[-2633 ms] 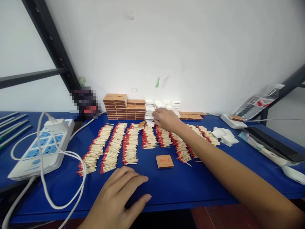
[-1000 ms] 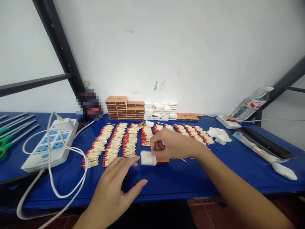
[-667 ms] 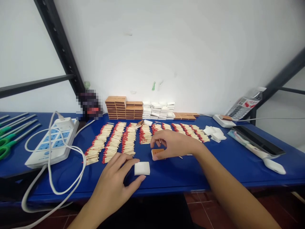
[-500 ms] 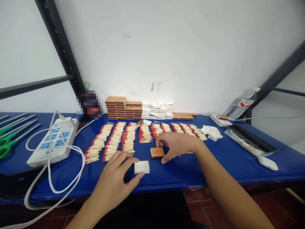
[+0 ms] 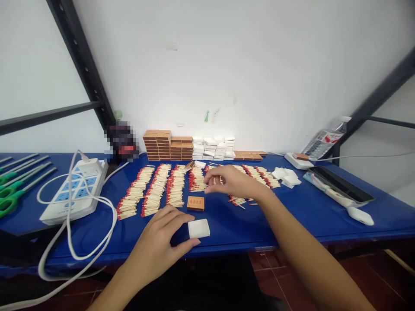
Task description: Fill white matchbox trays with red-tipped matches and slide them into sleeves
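My left hand (image 5: 165, 235) holds a small white matchbox tray (image 5: 199, 228) by its left end, between thumb and fingers, low over the front of the blue table. Just beyond the tray lies a brown matchbox sleeve (image 5: 196, 203) with red printed characters facing up. My right hand (image 5: 230, 181) hovers above the rows of matches, fingers curled and thumb apart, with nothing visible in them. It hides part of the middle rows. Red-headed matches (image 5: 156, 188) lie in several slanted rows across the table.
Along the wall stand stacked brown matchboxes (image 5: 157, 145) and white trays (image 5: 214, 149). Loose white trays (image 5: 286, 176) lie at the right, near a phone (image 5: 340, 183) and a plastic bottle (image 5: 327, 140). A power strip (image 5: 73, 192) with white cables and green-handled scissors (image 5: 9, 201) occupy the left.
The brown sleeve has shifted left and lies released. My right hand has lifted off it, up and away over the matches. The white tray and my left hand have moved slightly.
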`<state>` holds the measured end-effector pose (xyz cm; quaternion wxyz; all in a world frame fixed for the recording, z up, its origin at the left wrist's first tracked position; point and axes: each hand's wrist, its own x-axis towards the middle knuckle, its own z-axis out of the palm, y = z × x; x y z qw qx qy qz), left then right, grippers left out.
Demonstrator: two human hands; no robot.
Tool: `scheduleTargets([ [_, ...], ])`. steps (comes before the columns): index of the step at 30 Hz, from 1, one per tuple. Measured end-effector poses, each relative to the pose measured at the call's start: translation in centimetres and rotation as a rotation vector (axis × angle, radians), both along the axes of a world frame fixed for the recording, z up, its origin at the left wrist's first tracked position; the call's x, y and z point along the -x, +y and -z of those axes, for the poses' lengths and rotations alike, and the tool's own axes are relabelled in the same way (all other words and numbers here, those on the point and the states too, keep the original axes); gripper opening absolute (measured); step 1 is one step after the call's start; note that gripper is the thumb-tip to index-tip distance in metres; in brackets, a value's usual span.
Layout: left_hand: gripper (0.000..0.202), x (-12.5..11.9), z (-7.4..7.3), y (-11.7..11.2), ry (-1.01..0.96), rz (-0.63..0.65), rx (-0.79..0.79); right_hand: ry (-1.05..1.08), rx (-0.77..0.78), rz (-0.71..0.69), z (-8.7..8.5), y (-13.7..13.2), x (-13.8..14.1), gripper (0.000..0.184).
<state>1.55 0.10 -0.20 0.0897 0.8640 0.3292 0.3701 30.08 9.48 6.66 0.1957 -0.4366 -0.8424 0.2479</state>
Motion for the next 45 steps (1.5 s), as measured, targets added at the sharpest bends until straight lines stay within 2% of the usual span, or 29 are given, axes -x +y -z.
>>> scheduleTargets([
  [2,0.036,0.1,0.1,0.0,0.012,-0.005,0.005,-0.04,-0.075,0.104,-0.3,0.5,-1.3,0.021],
  [4,0.039,0.1,0.2,0.0,0.029,-0.023,0.004,-0.096,-0.071,0.169,-0.6,1.0,-2.6,0.019],
  [7,0.03,0.0,0.1,0.0,0.042,-0.045,-0.013,-0.09,0.005,0.203,-1.0,0.8,-4.2,0.024],
  [10,0.019,-0.1,0.0,0.1,0.036,-0.038,-0.028,-0.01,0.023,0.221,-1.1,-0.9,-5.5,0.035],
  [14,0.022,0.0,-0.1,0.1,0.037,0.003,-0.016,0.0,0.078,0.227,0.4,-4.8,-6.8,0.035],
  [19,0.022,0.1,0.1,0.1,0.063,0.02,0.007,-0.075,0.005,0.354,3.4,-7.5,-7.1,0.028],
  [24,0.021,0.0,0.1,0.0,0.071,0.027,0.014,-0.05,0.001,0.319,4.7,-7.4,-7.2,0.03],
  [28,0.021,-0.1,0.0,-0.1,0.078,0.019,0.018,-0.01,-0.002,0.327,4.6,-7.8,-7.8,0.031],
  [33,0.023,0.0,0.1,0.0,0.08,0.033,-0.001,-0.067,0.009,0.314,4.4,-8.6,-8.4,0.029],
  [45,0.026,0.0,0.2,0.2,0.057,0.053,-0.023,-0.079,-0.012,0.285,5.0,-8.4,-8.4,0.027],
])
